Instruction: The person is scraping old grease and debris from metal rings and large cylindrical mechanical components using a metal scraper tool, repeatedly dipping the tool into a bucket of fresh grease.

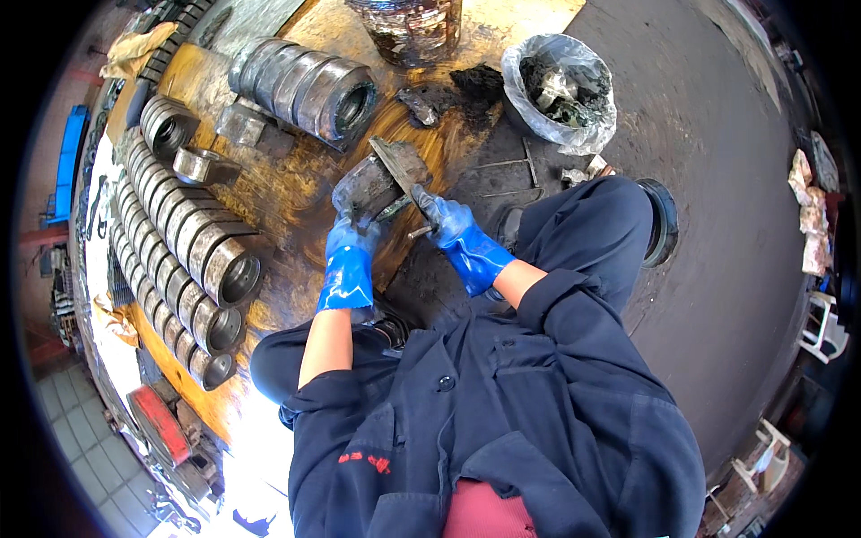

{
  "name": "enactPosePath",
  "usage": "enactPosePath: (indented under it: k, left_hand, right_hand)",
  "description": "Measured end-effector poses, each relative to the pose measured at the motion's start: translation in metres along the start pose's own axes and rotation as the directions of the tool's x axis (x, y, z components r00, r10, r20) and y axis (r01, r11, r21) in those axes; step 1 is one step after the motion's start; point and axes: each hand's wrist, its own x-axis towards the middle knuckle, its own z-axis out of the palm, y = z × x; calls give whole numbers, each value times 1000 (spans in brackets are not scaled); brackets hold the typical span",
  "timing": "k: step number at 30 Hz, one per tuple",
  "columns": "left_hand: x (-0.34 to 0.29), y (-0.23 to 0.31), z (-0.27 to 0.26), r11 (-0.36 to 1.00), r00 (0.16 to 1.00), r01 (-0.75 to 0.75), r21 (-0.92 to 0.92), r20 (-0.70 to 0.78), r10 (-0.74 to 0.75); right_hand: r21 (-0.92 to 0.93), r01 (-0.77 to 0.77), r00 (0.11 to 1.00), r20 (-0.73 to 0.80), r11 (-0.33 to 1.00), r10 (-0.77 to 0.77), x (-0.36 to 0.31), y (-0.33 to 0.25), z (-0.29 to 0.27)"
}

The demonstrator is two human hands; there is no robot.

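Both my hands wear blue rubber gloves and are closed. My left hand (352, 247) grips a dark, greasy metal piece (357, 186) with a rounded side, held in front of my lap. In my right hand (462, 240) is a long, flat, grimy bar-like tool (393, 169), slanting up and left across that piece. I cannot make out the tool's exact kind. A thin metal rod end (420, 232) sticks out beside my right fingers. The lower side of the metal piece is hidden by my left fingers.
Rows of metal rings (204, 260) lie at the left on an oil-stained board (287, 193). Larger rings (305, 87) lie beyond. A grimy bucket (413, 31) stands at the back, near a plastic-lined bin (596, 134) of dark waste. Thin metal rods (529, 161) lie right of my hands.
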Motion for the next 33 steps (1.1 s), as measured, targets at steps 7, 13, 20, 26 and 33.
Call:
enactPosePath:
  k: [7, 13, 20, 26, 33]
  left_hand:
    - [3, 5, 1, 994, 998, 65, 91, 14, -67]
    - [-7, 14, -7, 998, 999, 52, 34, -3, -52]
    - [-2, 11, -3, 977, 984, 178, 120, 3, -180]
    - [4, -3, 3, 988, 995, 96, 118, 2, -97]
    - [0, 22, 3, 994, 994, 100, -53, 54, -97]
  right_hand:
    - [162, -82, 990, -98, 983, 99, 9, -13, -6]
    - [184, -157, 977, -115, 970, 180, 6, -23, 0]
    - [359, -316, 901, -176, 878, 396, 13, 17, 30]
    - [510, -427, 865, -8, 747, 501, 72, 28, -65]
    - [59, -2, 983, -183, 998, 12, 91, 11, -336]
